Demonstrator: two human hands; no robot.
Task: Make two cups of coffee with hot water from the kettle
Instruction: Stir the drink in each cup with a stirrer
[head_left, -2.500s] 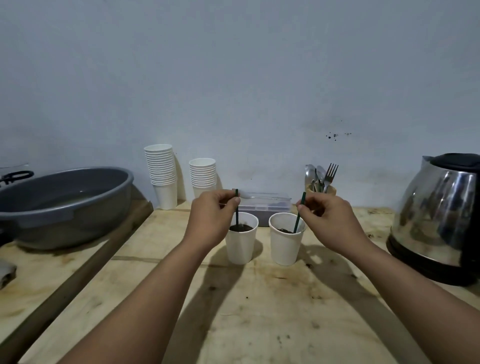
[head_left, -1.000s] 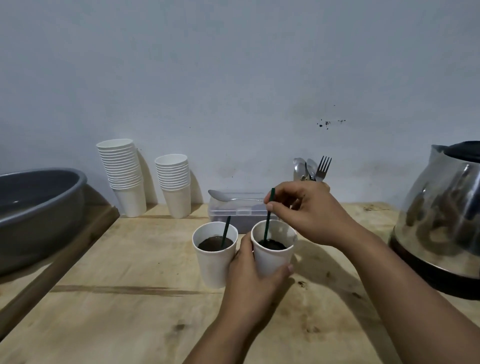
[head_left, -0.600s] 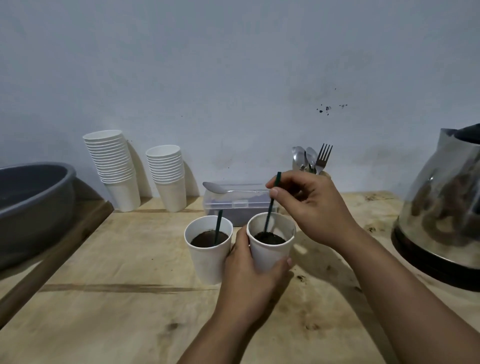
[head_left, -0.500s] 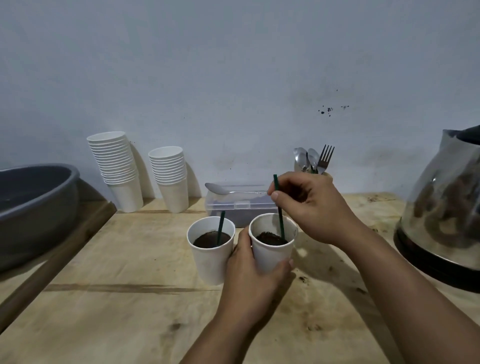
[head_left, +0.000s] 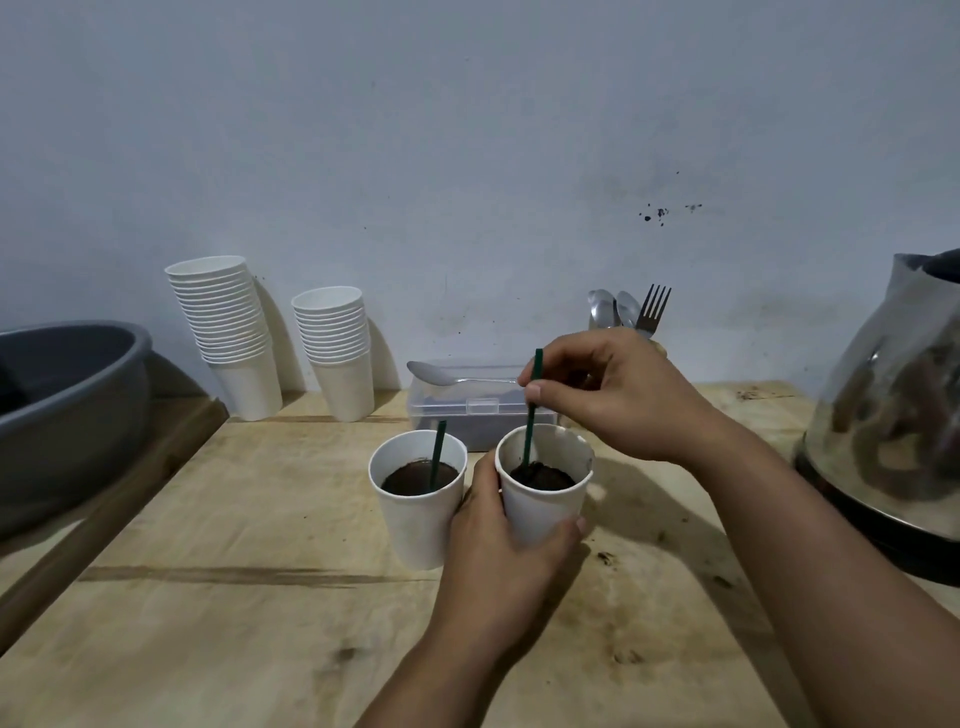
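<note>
Two white paper cups of dark coffee stand side by side on the wooden table. My left hand wraps around the right cup from the front. Above that cup, my right hand pinches a green stirrer whose lower end dips into the coffee. The left cup stands free with its own green stirrer leaning inside. The steel kettle sits on its black base at the right edge, partly cut off by the frame.
Behind the cups lies a clear plastic box with a metal spoon across its lid. Two stacks of paper cups stand against the wall. Cutlery pokes up behind my right hand. A grey basin occupies the left.
My left hand let go of the left cup's stirrer and took hold of the right cup. My right hand keeps moving its stirrer around in the right cup; the stirrer now tilts left.
</note>
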